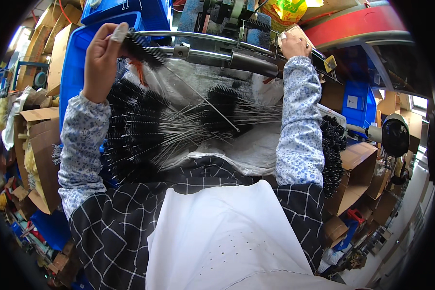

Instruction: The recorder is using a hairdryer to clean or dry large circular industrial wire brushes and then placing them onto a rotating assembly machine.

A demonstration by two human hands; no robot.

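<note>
My left hand (99,63), raised at the upper left, pinches a black-bristled twisted-wire brush (147,52) by its bristle end, with a white wrap on one fingertip. The brush's thin wire stem slants down to the right and ends in a small loop. At the upper right my right hand (296,47) is closed beside a tan block (300,35) on the machine; what its fingers grip is hidden. Below both hands, a fanned pile of similar brushes (135,125) lies on white sheeting (256,150). A second cluster of brushes (220,104) overlaps its stems.
Metal rods (208,54) of a machine cross in front of me. Blue bins (75,77) stand at the left, near an open cardboard box (41,154). More black brushes (332,154) lie beyond my right forearm, near another carton (355,169) and a black round-headed device (395,135).
</note>
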